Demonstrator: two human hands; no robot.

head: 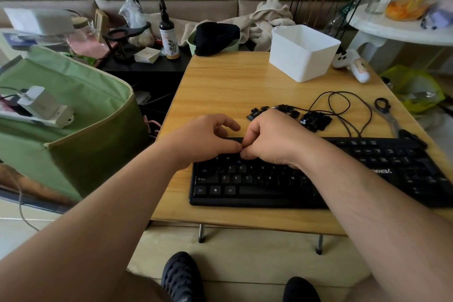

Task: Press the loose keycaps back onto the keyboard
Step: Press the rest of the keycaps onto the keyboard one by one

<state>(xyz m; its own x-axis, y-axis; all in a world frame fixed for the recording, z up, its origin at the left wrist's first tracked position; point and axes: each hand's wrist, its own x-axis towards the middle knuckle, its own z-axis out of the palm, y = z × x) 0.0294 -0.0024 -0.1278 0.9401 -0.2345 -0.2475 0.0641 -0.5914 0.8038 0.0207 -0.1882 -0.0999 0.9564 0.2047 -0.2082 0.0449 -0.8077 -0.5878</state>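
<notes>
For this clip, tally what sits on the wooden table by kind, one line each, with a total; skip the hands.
Keyboard: 1
White bin: 1
White handheld controller: 1
Scissors: 1
Black cable: 1
Loose keycaps: a cluster, too bunched to count singly, taken as 1 group
Total: 6 entries on the table

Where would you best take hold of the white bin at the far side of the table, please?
Take the bin by its open top rim, coming from above at the near corner. It stands upright with tall, smooth, slightly tapered walls that offer nothing to hook, so a pinch over the rim, thumb outside and fingers inside, is probably the surest grip. The table before it looks free for the approach.
</notes>
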